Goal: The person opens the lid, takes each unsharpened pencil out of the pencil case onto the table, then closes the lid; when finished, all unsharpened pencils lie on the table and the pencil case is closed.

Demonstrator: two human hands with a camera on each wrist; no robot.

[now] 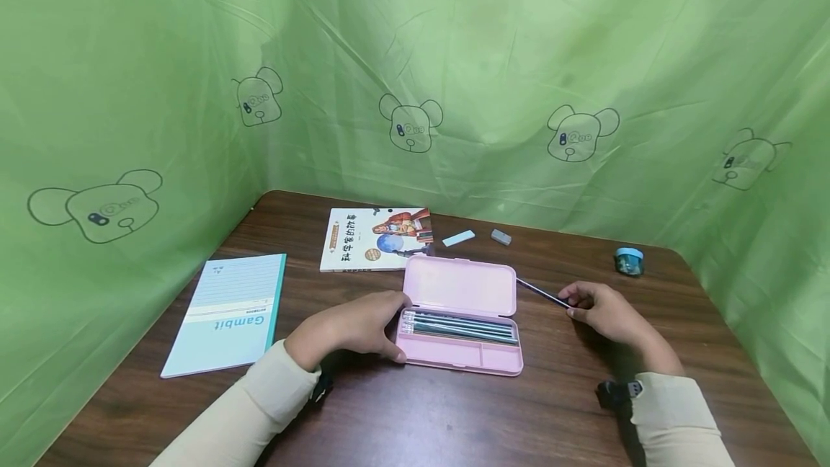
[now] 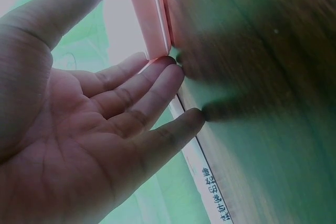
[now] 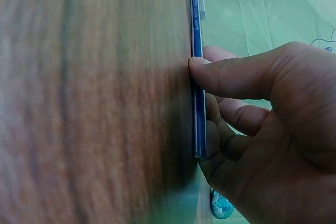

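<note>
A pink pencil case (image 1: 437,354) lies with its lid (image 1: 460,285) raised at the back. Several pencils (image 1: 460,326) lie side by side in its rear compartment. My left hand (image 1: 363,323) is at the case's left end, thumb near the front corner. In the left wrist view, its fairly straight fingers (image 2: 157,90) touch a corner of the pink case (image 2: 149,17). Right of the case, my right hand (image 1: 606,312) pinches a dark blue pencil (image 1: 541,292) between thumb and fingers. That pencil (image 3: 197,24) lies along the tabletop in the right wrist view.
A lined notebook (image 1: 227,316) lies at the left, and a picture-covered book (image 1: 344,243) behind the case. Farther back are a pale blue bar (image 1: 459,238) and a small grey block (image 1: 501,236). A blue-lidded jar-like thing (image 1: 629,261) stands at the right. Green cloth (image 1: 493,34) surrounds the table.
</note>
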